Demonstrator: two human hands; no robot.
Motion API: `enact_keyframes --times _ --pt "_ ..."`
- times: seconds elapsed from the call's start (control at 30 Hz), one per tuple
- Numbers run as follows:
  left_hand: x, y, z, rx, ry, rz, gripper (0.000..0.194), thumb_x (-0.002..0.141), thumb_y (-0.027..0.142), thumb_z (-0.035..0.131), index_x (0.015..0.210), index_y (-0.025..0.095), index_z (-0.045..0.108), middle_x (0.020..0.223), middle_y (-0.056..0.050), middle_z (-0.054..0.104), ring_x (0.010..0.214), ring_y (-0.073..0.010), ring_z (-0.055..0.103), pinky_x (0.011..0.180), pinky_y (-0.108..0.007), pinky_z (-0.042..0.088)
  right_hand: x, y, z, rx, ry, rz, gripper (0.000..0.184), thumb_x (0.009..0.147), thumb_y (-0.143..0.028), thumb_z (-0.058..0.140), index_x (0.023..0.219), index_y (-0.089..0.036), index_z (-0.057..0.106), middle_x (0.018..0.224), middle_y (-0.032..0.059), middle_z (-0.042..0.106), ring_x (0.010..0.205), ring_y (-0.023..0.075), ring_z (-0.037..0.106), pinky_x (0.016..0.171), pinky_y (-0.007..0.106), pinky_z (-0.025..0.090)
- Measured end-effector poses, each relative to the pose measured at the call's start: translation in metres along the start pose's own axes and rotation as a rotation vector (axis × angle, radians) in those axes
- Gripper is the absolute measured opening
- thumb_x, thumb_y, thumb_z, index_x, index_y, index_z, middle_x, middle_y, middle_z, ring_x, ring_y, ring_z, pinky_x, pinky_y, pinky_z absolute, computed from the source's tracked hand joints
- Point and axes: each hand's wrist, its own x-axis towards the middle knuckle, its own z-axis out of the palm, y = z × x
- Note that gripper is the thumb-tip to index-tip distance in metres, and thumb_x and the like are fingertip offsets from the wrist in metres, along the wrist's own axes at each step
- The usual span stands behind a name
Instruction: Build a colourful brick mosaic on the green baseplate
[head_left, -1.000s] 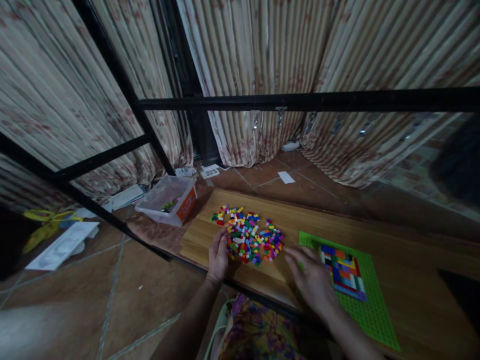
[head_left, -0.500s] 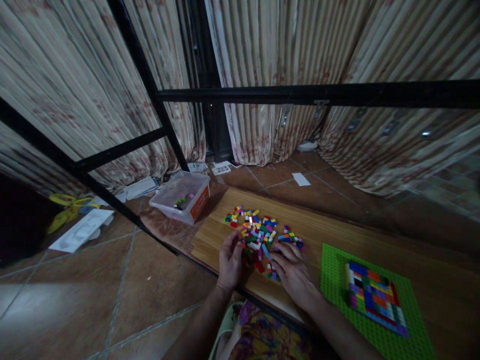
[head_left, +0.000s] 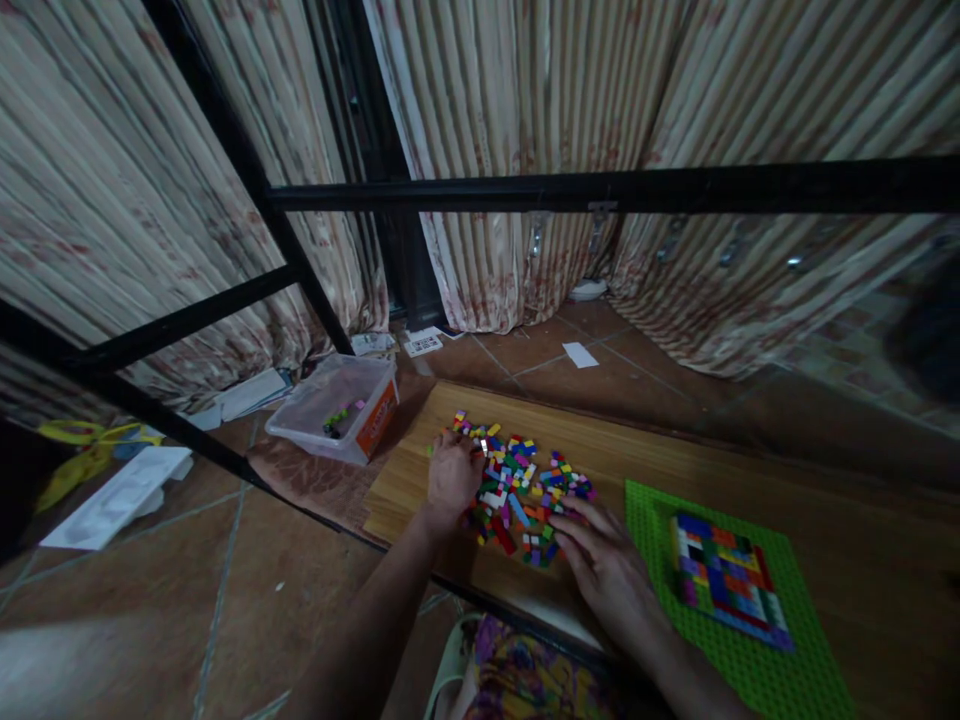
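Note:
A heap of loose colourful toy bricks (head_left: 517, 490) is spread over the wooden board. At the heap's left side, my left hand (head_left: 452, 478) reaches over the bricks with its fingers bent down; their tips are mostly hidden, so I cannot see whether they pinch a brick. My right hand (head_left: 611, 575) rests by the heap's right edge, fingers stretched out and apart, with no brick visible in it. To its right a green baseplate (head_left: 799, 610) carries a flat rectangular panel of joined bricks (head_left: 731, 580) in mixed colours.
A clear plastic box (head_left: 311, 400) with an orange label and a few bricks inside stands beyond the left end of the wooden board (head_left: 405, 480). A dark metal frame (head_left: 465, 195) crosses in front of striped curtains. White packaging (head_left: 112, 500) and papers lie on the tiled floor.
My left hand has moved outward to the far left part of the heap. My right hand has drawn back slightly to the right, uncovering more bricks. The view has shifted a little.

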Motion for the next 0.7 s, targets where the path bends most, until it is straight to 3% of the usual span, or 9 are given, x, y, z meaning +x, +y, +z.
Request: enact_keyframes --times 0.13,0.23,0.37,0.47,0.57,0.7 --pt "-0.008 0.004 -0.008 -0.021 0.015 0.037 0.015 0.08 0.02 0.058 0.09 0.019 0.068 0.103 -0.01 0.065 0.1 -0.0246 0.056 0.096 -0.04 0.041 0.0 -0.003 -0.007 0.08 0.034 0.087 0.025 0.09 -0.03 0.048 0.102 -0.026 0.069 0.12 0.0068 0.061 0.11 0.024 0.057 0.096 0.043 0.046" --pt "-0.028 0.019 -0.015 -0.216 0.042 0.02 0.019 0.08 0.023 0.058 0.097 0.02 0.067 0.104 -0.009 0.065 0.097 -0.0239 0.06 0.088 -0.036 0.046 0.005 -0.013 -0.015 0.226 0.06 0.176 0.025 0.091 -0.033 0.048 0.102 -0.026 0.069 0.111 0.0069 0.065 0.104 0.0224 0.06 0.091 0.039 0.048" --pt "-0.071 0.054 -0.017 -0.627 -0.157 -0.007 0.014 0.079 0.022 0.06 0.089 0.023 0.068 0.087 -0.003 0.07 0.079 -0.0194 0.064 0.074 -0.029 0.049 0.009 -0.029 -0.022 0.461 0.064 0.32 0.029 0.088 -0.038 0.052 0.109 -0.024 0.066 0.099 0.006 0.068 0.089 0.0192 0.064 0.078 0.031 0.052" --pt "-0.096 0.076 -0.015 -0.739 -0.296 -0.007 0.013 0.081 0.024 0.057 0.088 0.022 0.068 0.085 -0.003 0.069 0.078 -0.0177 0.064 0.072 -0.026 0.049 0.004 -0.035 -0.022 0.573 0.036 0.339 0.023 0.085 -0.036 0.057 0.1 -0.024 0.07 0.094 0.0043 0.069 0.087 0.0187 0.065 0.078 0.03 0.052" --pt "-0.107 0.086 -0.009 -0.807 -0.317 -0.053 0.009 0.082 0.025 0.057 0.086 0.02 0.064 0.082 -0.002 0.067 0.078 -0.0162 0.063 0.072 -0.025 0.048 -0.008 -0.034 -0.02 0.649 0.034 0.395 0.02 0.083 -0.035 0.058 0.09 -0.024 0.072 0.089 0.0043 0.071 0.084 0.0195 0.066 0.076 0.031 0.052" --pt "-0.113 0.092 -0.002 -0.979 -0.273 -0.147 0.01 0.077 0.023 0.061 0.086 0.019 0.06 0.083 -0.002 0.064 0.081 -0.0159 0.061 0.074 -0.025 0.048 -0.026 -0.034 -0.024 0.746 0.088 0.559 0.026 0.08 -0.041 0.062 0.095 -0.022 0.072 0.091 0.0056 0.072 0.082 0.021 0.066 0.075 0.033 0.053"
